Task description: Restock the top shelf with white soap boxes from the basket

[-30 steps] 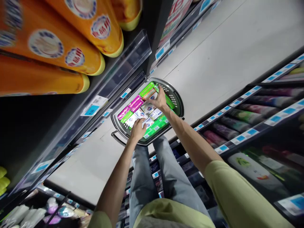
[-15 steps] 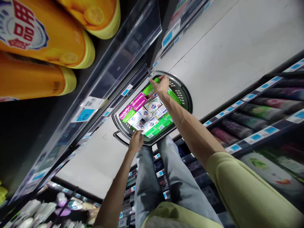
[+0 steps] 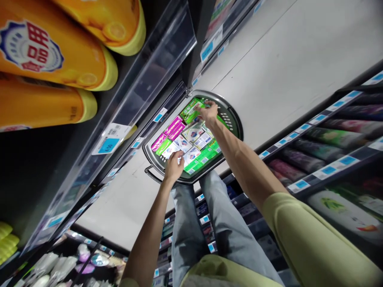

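Observation:
A dark shopping basket (image 3: 237, 125) is on the floor in front of my legs, filled with small packs. My right hand (image 3: 209, 113) is over its far end with fingers apart, the tips beside or touching a green pack (image 3: 189, 111). Over the near left side, my left hand (image 3: 174, 166) has thumb and fingers parted, close to white boxes (image 3: 191, 134) with a blue and red emblem. Magenta packs (image 3: 174, 128) lie along the left side, and green boxes (image 3: 206, 154) line the near right. Whatever lies beneath my hands is hidden.
A shelf with orange bottles (image 3: 60, 48) juts in at upper left, edged by a clear price strip (image 3: 155, 67). On the right, another shelf holds several bottles (image 3: 305, 155). Pale floor (image 3: 287, 52) extends beyond the basket. Packaged goods (image 3: 50, 267) hang at lower left.
My right hand has shifted slightly right and its fingers have spread, showing more of the green pack. My left hand has moved from the near rim in over the white boxes. The view has shifted slightly.

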{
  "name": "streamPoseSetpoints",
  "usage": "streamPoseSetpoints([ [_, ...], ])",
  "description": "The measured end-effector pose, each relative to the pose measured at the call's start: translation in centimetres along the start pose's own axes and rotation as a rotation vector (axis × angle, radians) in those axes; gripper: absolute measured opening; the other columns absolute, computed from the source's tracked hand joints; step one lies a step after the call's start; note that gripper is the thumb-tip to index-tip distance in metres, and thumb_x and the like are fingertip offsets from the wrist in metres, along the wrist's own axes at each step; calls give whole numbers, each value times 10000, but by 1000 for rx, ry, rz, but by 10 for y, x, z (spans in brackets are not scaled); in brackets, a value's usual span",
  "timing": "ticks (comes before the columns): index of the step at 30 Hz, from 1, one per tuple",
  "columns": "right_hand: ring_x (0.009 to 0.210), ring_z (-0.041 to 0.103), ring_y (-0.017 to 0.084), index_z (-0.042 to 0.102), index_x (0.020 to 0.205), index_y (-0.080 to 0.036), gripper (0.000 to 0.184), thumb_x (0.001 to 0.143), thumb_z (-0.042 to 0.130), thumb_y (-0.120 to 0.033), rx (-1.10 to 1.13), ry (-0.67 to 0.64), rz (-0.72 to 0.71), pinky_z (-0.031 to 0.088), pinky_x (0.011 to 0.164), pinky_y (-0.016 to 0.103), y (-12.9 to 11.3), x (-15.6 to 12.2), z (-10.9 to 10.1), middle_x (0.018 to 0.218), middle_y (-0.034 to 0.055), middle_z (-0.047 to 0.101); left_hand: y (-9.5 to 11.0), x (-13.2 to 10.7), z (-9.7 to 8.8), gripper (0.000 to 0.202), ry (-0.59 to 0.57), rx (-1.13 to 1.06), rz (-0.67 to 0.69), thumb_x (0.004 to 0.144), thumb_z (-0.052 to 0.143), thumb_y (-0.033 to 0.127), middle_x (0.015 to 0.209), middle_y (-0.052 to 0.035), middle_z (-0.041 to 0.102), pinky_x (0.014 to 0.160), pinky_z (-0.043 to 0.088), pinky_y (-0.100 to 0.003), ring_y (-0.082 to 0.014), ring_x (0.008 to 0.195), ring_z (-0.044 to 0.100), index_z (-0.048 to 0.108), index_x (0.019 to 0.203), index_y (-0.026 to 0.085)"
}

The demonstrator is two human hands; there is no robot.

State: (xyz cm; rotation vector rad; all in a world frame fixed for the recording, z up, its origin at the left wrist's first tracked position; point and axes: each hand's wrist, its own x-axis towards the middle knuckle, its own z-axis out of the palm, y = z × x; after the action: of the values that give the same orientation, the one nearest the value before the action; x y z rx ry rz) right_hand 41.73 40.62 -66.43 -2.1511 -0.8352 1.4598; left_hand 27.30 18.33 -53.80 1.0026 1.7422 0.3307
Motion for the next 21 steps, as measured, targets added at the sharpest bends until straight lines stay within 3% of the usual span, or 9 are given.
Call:
streamPoseSetpoints([
  [3, 836, 647, 188, 529, 1215, -133, 641, 684, 875, -232, 72, 60, 131, 585, 724, 359, -12, -19, -3, 995, 38, 593, 7, -7, 12, 300, 0, -85, -60, 906, 551, 120, 1161, -104, 716, 946, 557, -392, -241, 1042, 689, 657, 1176, 199],
  [5, 797, 653, 157, 520, 1231, -137, 662, 674, 871, -206, 208, 8, 145, 561, 713, 310, -17, -43, -18, 955, 13, 622, 10, -15, 18, 299, -6, -169, -114, 913, 559, 145, 1134, -102, 731, 903, 569, -380, -238, 1023, 693, 646, 1194, 199],
  [8, 699, 615, 109, 557, 1181, -152, 690, 591, 907, -232, 375, -135, 125, 499, 651, 244, -23, -96, -63, 843, -39, 645, 22, -31, 16, 345, 54, -338, -209, 936, 575, 232, 1194, -126, 712, 888, 576, -387, -252, 1076, 685, 592, 1277, 187],
  [11, 607, 551, 83, 639, 1077, -177, 681, 484, 951, -297, 406, -251, 131, 434, 588, 213, -37, -167, -126, 687, -91, 603, 53, -63, 0, 459, 220, -603, -282, 939, 617, 367, 1370, -144, 627, 1030, 519, -432, -272, 1247, 619, 537, 1361, 203],
  [13, 607, 574, 100, 673, 1041, -182, 650, 483, 964, -347, 397, -331, 142, 469, 629, 235, -53, -223, -166, 635, -87, 603, 86, -98, -16, 559, 214, -806, -288, 909, 672, 491, 1433, -136, 596, 1089, 477, -445, -287, 1328, 570, 538, 1385, 229],
  [15, 643, 623, 138, 697, 1013, -178, 625, 486, 979, -364, 355, -434, 141, 525, 709, 291, -72, -281, -198, 663, -49, 662, 122, -145, -30, 665, 37, -984, -288, 833, 753, 576, 1414, -138, 624, 1044, 510, -456, -320, 1309, 589, 571, 1378, 241],
  [17, 680, 665, 176, 699, 982, -180, 601, 496, 987, -384, 317, -546, 132, 550, 768, 338, -90, -337, -222, 695, -13, 709, 154, -198, -38, 675, -147, -1061, -267, 779, 823, 544, 1362, -140, 663, 988, 541, -462, -341, 1231, 641, 617, 1345, 238],
  [18, 697, 681, 192, 695, 984, -181, 596, 513, 985, -402, 293, -607, 122, 556, 789, 357, -100, -362, -231, 713, 4, 727, 167, -223, -40, 649, -157, -1058, -225, 755, 863, 471, 1355, -125, 671, 1011, 529, -442, -326, 1231, 640, 637, 1317, 238],
  [21, 854, 725, 230, 686, 1078, -196, 585, 636, 928, -492, 260, -726, 3, 563, 856, 381, -135, -424, -255, 909, 66, 779, 205, -288, -47, 589, 34, -1090, -140, 686, 923, 367, 1243, -93, 728, 994, 538, -409, -291, 1134, 682, 674, 1201, 226],
])
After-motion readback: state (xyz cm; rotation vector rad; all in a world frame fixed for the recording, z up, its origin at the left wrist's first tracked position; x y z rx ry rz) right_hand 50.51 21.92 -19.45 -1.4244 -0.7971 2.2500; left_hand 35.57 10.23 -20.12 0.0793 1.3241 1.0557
